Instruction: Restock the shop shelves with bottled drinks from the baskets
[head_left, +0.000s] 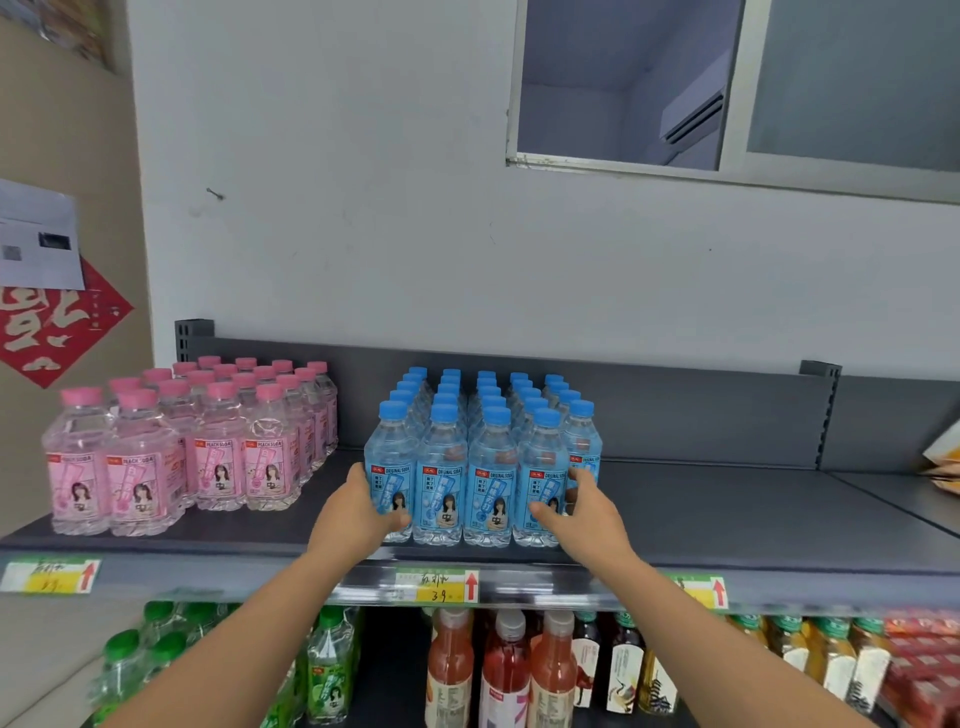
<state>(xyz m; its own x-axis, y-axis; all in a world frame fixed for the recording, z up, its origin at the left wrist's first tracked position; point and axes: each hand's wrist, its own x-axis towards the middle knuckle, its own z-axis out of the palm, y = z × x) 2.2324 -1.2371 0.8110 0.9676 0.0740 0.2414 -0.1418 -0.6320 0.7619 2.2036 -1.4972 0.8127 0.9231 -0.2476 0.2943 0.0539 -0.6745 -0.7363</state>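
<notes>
The blue-capped bottles (483, 467) are small and clear, filled with colourless liquid. Each wears a pale blue label that reads ORIGINAL SODA above a printed figure. They stand upright, packed tight in a block, five across and several rows deep. The block sits on the top shelf (727, 519), near its front edge and about mid-way along the stretch in view.

The left grip (363, 512) clasps the block's front-left corner bottle, with the thumb across the label and the fingers curled round the side. The right grip (584, 514) clasps the front-right corner the same way, thumb on the label and fingers wrapped round the outer side.

To the left, apart from the blue block, stand pink-capped bottles (208, 441) labelled PEACH SODA. A green and yellow price tag (439, 586) with a red arrow is fixed to the shelf edge below the blue block. On the shelf beneath are green-capped bottles (327, 665) and reddish juice bottles (498, 670). A window (623, 83) is set in the pale wall above.
</notes>
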